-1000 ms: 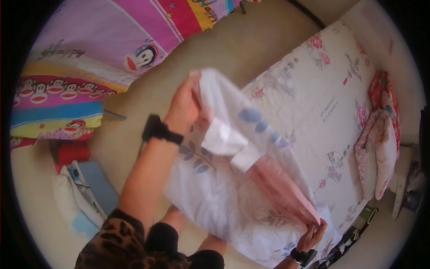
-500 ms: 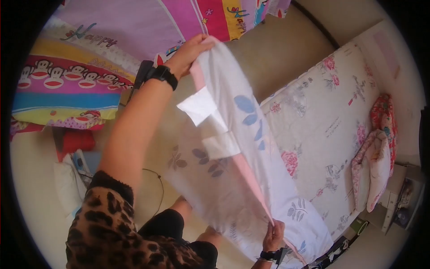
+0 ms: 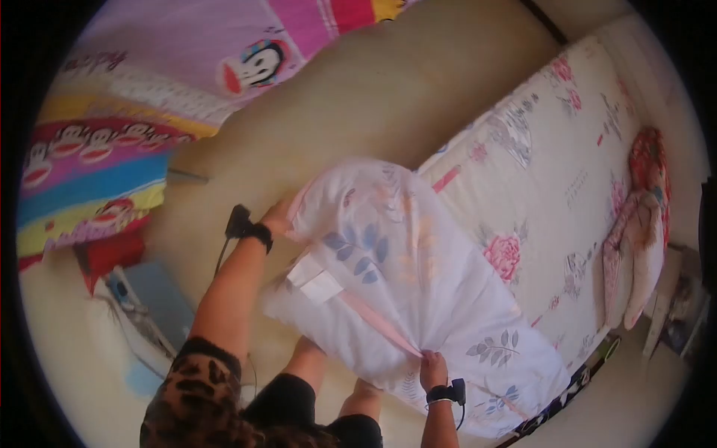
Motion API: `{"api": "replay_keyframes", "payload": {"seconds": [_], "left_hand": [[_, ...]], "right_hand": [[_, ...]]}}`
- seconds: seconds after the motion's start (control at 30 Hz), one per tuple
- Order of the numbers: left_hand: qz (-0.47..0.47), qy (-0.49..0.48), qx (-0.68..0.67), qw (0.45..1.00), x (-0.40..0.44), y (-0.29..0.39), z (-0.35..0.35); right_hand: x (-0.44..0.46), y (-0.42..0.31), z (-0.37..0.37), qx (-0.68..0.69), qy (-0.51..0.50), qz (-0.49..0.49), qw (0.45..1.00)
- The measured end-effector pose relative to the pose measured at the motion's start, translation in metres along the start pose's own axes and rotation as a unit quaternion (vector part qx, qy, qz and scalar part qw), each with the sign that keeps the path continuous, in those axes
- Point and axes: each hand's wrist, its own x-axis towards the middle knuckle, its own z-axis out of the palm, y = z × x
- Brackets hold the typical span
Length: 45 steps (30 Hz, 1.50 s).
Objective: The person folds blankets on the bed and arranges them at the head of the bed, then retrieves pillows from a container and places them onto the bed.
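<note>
A white leaf-print quilt (image 3: 358,257) with blue, grey and orange leaves hangs puffed and partly bunched in front of my legs. Its pink edging (image 3: 381,325) runs across the near side, and a white label (image 3: 315,281) sticks out beside it. With my left hand (image 3: 278,218) I grip the edge at the quilt's upper left; the fingertips are partly hidden by the fabric. My right hand (image 3: 433,370) is closed on the pink edging lower down, gathering the fabric into folds. Both wrists carry black bands.
A bed with a floral sheet (image 3: 549,187) lies to the right, touching or just behind the quilt. Pillows (image 3: 638,239) lie on its far side. Colourful cartoon-monkey bedding (image 3: 172,45) fills the upper left. A red container (image 3: 112,254) and a blue-and-white object (image 3: 153,306) are at lower left.
My left hand has come down and toward me, bringing the quilt's upper edge with it. The quilt has gone from stretched long to puffed and bunched; my right hand still grips the edging.
</note>
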Motion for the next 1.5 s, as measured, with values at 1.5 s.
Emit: {"api": "replay_keyframes", "payload": {"seconds": [1.5], "left_hand": [[0.103,0.178,-0.008,0.979,-0.184,0.150,-0.173]], "right_hand": [[0.001,-0.058,0.041,0.065,0.058,0.056,0.995]]}}
